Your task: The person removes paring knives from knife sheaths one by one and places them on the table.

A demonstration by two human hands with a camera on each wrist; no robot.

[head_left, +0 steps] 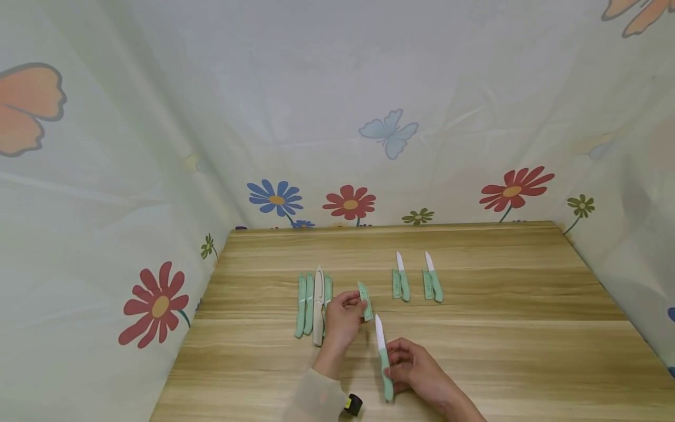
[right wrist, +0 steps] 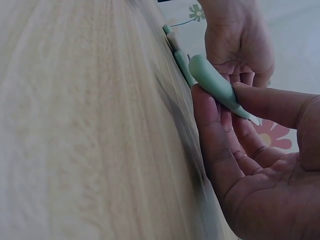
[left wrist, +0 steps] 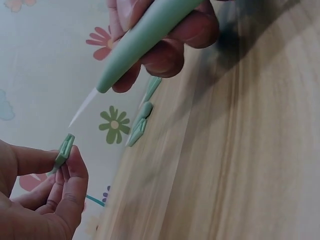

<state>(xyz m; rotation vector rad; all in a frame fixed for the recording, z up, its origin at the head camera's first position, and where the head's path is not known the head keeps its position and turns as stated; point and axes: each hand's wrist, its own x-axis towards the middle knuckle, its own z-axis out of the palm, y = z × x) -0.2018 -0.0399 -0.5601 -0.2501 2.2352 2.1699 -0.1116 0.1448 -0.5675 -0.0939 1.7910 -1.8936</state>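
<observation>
Wooden table point(head_left: 501, 351) fills the lower frame; at bottom centre the right hand point(head_left: 416, 369) curls round a green-handled knife point(head_left: 384, 357), white blade bare, while the left hand point(head_left: 343, 319) pinches its green sheath point(head_left: 365, 300) just above

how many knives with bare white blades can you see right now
3: one knife held in the right hand, two lying farther back on the table, each beside a sheath. The left group looks sheathed.

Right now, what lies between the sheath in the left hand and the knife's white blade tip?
Nothing: in the left wrist view an open gap separates the sheath from the blade tip, with only the backdrop behind.
</observation>
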